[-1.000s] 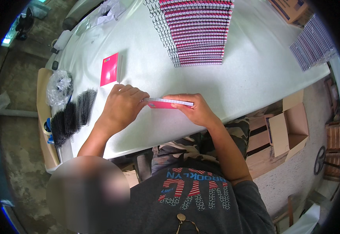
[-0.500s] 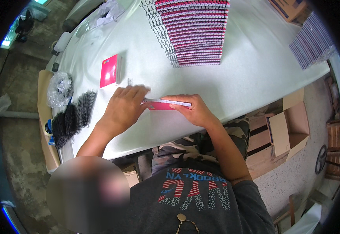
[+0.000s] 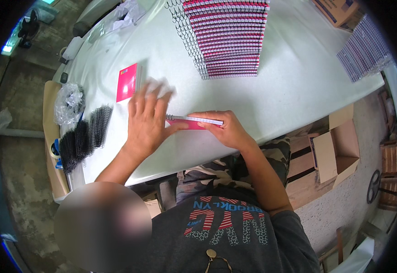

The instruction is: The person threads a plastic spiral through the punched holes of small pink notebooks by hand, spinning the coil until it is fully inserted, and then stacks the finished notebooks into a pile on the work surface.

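Black spiral binding coils (image 3: 83,136) lie in a bunch at the table's (image 3: 294,77) left edge, beside a crumpled clear plastic bag (image 3: 68,102). Left hand (image 3: 147,119): flat, fingers spread and blurred, palm down, gripping nothing, thumb touching the pink notebook (image 3: 194,122). A second pink notebook (image 3: 128,82) lies just beyond its fingertips. Right hand (image 3: 228,129): curled over the notebook's near right end, pinning it. Farther back, a stack of pink spiral-bound notebooks (image 3: 228,36). Open cardboard box (image 3: 335,150) on the floor at right.
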Demonstrator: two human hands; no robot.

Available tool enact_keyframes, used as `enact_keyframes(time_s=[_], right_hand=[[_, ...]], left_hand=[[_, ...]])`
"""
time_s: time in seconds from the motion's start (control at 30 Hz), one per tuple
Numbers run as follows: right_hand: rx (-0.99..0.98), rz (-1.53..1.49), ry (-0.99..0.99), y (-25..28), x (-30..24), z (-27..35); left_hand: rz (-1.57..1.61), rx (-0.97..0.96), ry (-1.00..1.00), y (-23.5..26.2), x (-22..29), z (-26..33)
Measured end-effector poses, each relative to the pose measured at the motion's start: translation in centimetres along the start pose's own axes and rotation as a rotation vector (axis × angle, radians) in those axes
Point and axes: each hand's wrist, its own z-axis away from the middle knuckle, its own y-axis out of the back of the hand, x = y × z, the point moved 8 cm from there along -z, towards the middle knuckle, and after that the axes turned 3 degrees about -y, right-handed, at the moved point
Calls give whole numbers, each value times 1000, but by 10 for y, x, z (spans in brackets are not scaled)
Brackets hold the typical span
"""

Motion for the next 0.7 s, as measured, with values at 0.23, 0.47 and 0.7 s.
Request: enact_keyframes(time_s=[0.23, 0.47, 0.7], right_hand=[[60, 8, 34, -5, -5, 8], [8, 265, 318, -40, -30, 38], [-4, 324, 391, -37, -37, 66]], left_hand=[[202, -147, -97, -89, 64, 104], [265, 258, 92, -67, 33, 98], [208, 194, -189, -48, 97, 106]])
